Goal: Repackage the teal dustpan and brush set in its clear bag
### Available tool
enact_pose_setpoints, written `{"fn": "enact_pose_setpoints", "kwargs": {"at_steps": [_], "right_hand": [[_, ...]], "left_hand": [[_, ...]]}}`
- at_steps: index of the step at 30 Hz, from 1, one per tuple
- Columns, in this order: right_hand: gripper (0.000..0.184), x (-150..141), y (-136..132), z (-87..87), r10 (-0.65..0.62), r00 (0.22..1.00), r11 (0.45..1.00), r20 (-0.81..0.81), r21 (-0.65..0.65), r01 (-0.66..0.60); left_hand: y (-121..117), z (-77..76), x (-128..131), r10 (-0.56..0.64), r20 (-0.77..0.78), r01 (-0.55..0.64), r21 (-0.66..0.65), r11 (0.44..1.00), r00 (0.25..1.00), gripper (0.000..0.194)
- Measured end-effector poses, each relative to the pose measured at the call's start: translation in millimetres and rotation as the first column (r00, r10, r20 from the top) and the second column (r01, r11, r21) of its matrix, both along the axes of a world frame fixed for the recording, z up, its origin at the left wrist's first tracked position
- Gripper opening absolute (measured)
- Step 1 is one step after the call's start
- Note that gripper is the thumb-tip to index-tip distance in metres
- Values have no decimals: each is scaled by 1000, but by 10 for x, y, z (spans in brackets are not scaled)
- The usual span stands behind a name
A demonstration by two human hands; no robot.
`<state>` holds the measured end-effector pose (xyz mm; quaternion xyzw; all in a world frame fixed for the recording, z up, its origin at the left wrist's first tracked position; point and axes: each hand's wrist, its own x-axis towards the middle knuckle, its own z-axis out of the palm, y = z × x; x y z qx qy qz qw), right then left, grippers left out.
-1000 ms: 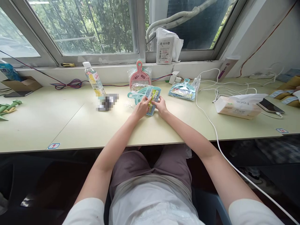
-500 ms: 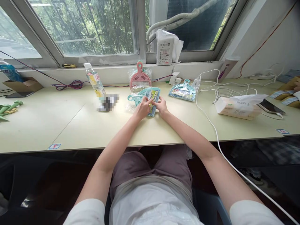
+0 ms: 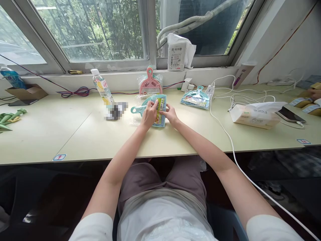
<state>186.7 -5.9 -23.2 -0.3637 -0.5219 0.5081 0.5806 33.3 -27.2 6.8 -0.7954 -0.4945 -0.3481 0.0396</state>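
Between my hands is a small teal dustpan (image 3: 162,99) with a yellow and blue printed label. Its looped handle points left, and clear plastic wrap lies around it. My left hand (image 3: 149,115) is closed on the label side of the dustpan, with fingertips on the yellow part. From the right, my right hand (image 3: 171,114) pinches the dustpan's right edge. Just behind stands a pink dustpan with a brush (image 3: 150,83) in clear wrap. Another teal dustpan set (image 3: 196,98), bagged with its label, lies to the right.
A clear drink bottle (image 3: 102,87) and a blurred object (image 3: 115,111) stand left. At right are a tissue pack (image 3: 255,114), a phone (image 3: 291,114) and white cables (image 3: 227,132). Green objects (image 3: 11,117) lie far left. Another person's hand (image 3: 316,93) shows at the right edge.
The dustpan has shifted slightly left and turned, so its label faces me more upright. My left hand has moved a little left and up along it; the right hand stays at its edge.
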Motion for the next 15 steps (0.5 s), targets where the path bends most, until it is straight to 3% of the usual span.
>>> {"fn": "enact_pose_setpoints", "kwargs": {"at_steps": [5,15], "right_hand": [[65,-1,-8,5,9,1000,1000,8,-3,-9],[70,-15,1,-6,49,999,998,2,-29,-49]], "left_hand": [[13,-13,-17,-61,37,58,75,995,997,51],[-2,4,-54,-3,-76,6,32,999,997,42]]}}
